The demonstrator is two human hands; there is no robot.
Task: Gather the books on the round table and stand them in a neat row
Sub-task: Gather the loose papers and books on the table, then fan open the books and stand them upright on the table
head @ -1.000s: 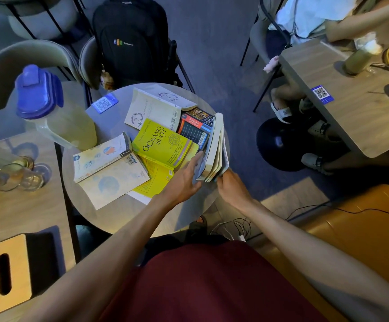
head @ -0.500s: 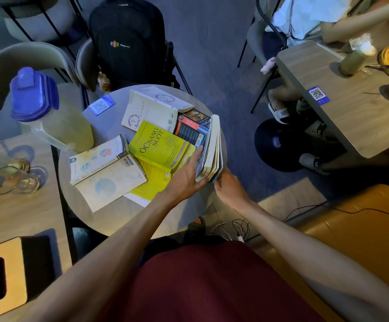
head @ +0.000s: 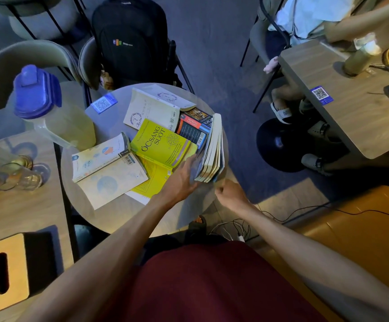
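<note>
Standing books (head: 212, 152) at right rim of round table (head: 109, 212), centre frame; thin floppy paperbacks, likely slide, so clamp both outer covers. Left hand (head: 184, 180) flat against them, blurred; right hand (head: 229, 194) loosely curled, empty.

On the round table (head: 109, 205), the left hand (head: 184, 180) presses flat against a few books (head: 213, 152) standing on edge at the right rim. The right hand (head: 229, 194) hovers curled just beside them, apart. Yellow books (head: 163, 145) lie flat nearby.
</note>
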